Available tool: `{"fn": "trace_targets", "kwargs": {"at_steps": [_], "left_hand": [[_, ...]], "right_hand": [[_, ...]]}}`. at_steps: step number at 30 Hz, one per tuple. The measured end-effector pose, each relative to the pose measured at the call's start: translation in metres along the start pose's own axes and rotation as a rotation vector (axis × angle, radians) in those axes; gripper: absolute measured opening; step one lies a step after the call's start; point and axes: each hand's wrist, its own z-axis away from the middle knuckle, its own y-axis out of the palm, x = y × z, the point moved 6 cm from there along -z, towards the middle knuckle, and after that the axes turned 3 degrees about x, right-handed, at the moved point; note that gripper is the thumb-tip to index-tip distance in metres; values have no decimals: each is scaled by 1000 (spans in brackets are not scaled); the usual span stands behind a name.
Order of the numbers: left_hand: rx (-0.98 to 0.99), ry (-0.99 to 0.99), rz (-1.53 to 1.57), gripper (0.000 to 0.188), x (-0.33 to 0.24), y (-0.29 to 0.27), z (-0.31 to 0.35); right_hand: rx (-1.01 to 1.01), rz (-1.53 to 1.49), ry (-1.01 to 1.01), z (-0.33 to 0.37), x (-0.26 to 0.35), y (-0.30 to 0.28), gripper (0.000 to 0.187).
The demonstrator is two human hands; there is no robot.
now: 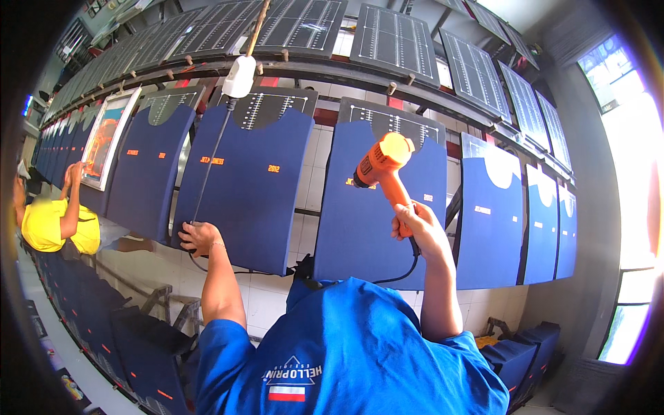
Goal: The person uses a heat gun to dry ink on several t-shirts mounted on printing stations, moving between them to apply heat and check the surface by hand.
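Note:
My right hand [423, 232] is closed round the handle of an orange heat gun [389, 160]. Its dark nozzle points left, over a navy shirt [380, 238] stretched on a printing board, partly covering the small orange print on it. My left hand [200, 239] is at the lower left edge of the neighbouring navy shirt [242, 194], its fingers curled on the black power cord [220, 145]. That cord hangs from a white socket block [239, 77] and loops below the boards towards the heat gun. Small orange and pale prints mark each shirt's chest.
More boards with navy shirts [490, 214] line up on both sides. Behind a metal rail [325, 72] stands a row of bare dark boards [395, 43]. At left, a person in yellow [59, 223] handles a framed screen [111, 138]. A bright window [626, 159] is at right.

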Motion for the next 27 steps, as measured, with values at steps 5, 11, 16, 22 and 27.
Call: {"fn": "trace_targets", "kwargs": {"at_steps": [5, 11, 16, 22, 27], "left_hand": [[20, -6, -33, 48, -4, -3, 4], [8, -24, -79, 52, -5, 2, 4], [23, -38, -107, 53, -7, 3, 4], [37, -44, -116, 53, -8, 5, 2], [50, -35, -112, 53, -12, 0, 7]], "right_hand": [[27, 53, 38, -33, -16, 2, 38], [8, 106, 67, -44, -17, 7, 31], [-5, 70, 103, -49, -23, 7, 30], [15, 100, 88, -50, -19, 9, 30], [25, 145, 50, -48, -18, 14, 30]]}}
